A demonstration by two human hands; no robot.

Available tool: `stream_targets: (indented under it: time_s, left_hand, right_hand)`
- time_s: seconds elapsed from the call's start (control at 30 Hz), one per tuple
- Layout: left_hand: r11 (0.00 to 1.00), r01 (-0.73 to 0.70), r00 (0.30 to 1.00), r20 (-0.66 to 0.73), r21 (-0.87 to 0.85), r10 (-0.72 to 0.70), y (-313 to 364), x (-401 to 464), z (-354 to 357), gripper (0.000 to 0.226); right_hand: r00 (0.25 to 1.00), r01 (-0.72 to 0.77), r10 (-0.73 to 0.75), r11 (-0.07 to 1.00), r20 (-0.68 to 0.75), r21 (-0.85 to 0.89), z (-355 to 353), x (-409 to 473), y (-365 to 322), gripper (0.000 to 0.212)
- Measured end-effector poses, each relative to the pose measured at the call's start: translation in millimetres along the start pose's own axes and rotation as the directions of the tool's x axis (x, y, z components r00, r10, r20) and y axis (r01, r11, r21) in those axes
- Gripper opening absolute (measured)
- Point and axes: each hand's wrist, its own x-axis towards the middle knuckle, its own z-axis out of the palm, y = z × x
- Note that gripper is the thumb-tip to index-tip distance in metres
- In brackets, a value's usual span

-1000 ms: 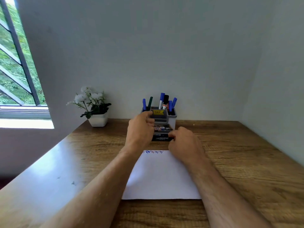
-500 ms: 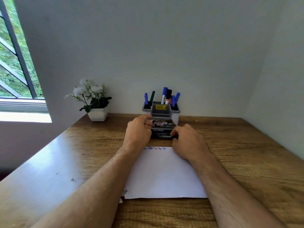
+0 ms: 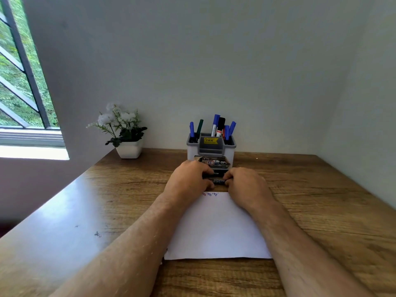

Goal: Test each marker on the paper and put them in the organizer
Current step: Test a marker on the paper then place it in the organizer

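Note:
A grey-and-white organizer point(image 3: 211, 147) stands at the back of the desk with several blue, black and green markers point(image 3: 217, 126) upright in it. A dark marker pack point(image 3: 215, 163) lies in front of it. My left hand point(image 3: 188, 179) and my right hand point(image 3: 246, 185) both grip a black marker point(image 3: 217, 180) lying crosswise between them, just beyond the paper's far edge. The white paper point(image 3: 216, 228) lies under my wrists, with small blue and red test marks point(image 3: 211, 194) along its far edge.
A white pot with white flowers point(image 3: 126, 133) sits at the back left of the wooden desk point(image 3: 321, 200). A barred window point(image 3: 21, 82) is at far left. Walls close the desk at the back and right.
Both hands came back from the organizer and pack toward the paper's far edge and closed together on a black marker. The camera view shifted slightly.

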Motion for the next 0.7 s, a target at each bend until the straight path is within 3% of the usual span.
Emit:
stream_targets:
  time_s: [0.1, 0.2, 0.3, 0.4, 0.5, 0.57, 0.7]
  left_hand:
    - [0.996, -0.048, 0.998, -0.027, 0.078, 0.051, 0, -2, 0, 0.033]
    - [0.995, -0.071, 0.986, -0.147, 0.075, 0.082, 1, -2, -2, 0.024]
    - [0.998, -0.027, 0.973, -0.232, -0.059, 0.013, 4, -2, -5, 0.022]
    - [0.968, 0.031, 0.963, -0.253, -0.249, -0.096, 6, -3, -8, 0.019]
    - [0.876, 0.075, 0.957, -0.213, -0.476, -0.198, 8, -1, -10, 0.017]
    - [0.75, 0.096, 0.96, -0.137, -0.654, -0.242, 12, -1, -12, 0.019]
    - [0.57, 0.064, 0.992, -0.009, -0.819, -0.123, 20, -5, -11, 0.024]
  right_hand:
    - [0.999, 0.039, -0.039, 0.999, -0.025, 0.007, 0, 0, 0, 0.021]
    - [0.988, 0.106, -0.094, 0.99, -0.123, 0.093, -2, -2, -1, 0.017]
    - [0.939, 0.214, -0.141, 0.953, -0.314, 0.212, -8, -4, -7, 0.022]
    - [0.91, 0.236, -0.124, 0.939, -0.395, 0.25, -9, -4, -11, 0.037]
    - [0.91, 0.231, -0.11, 0.936, -0.4, 0.267, -9, -4, -11, 0.045]
    - [0.897, 0.257, -0.121, 0.925, -0.425, 0.28, -10, -3, -11, 0.044]
    - [0.888, 0.294, -0.12, 0.89, -0.443, 0.349, -13, -5, -16, 0.048]
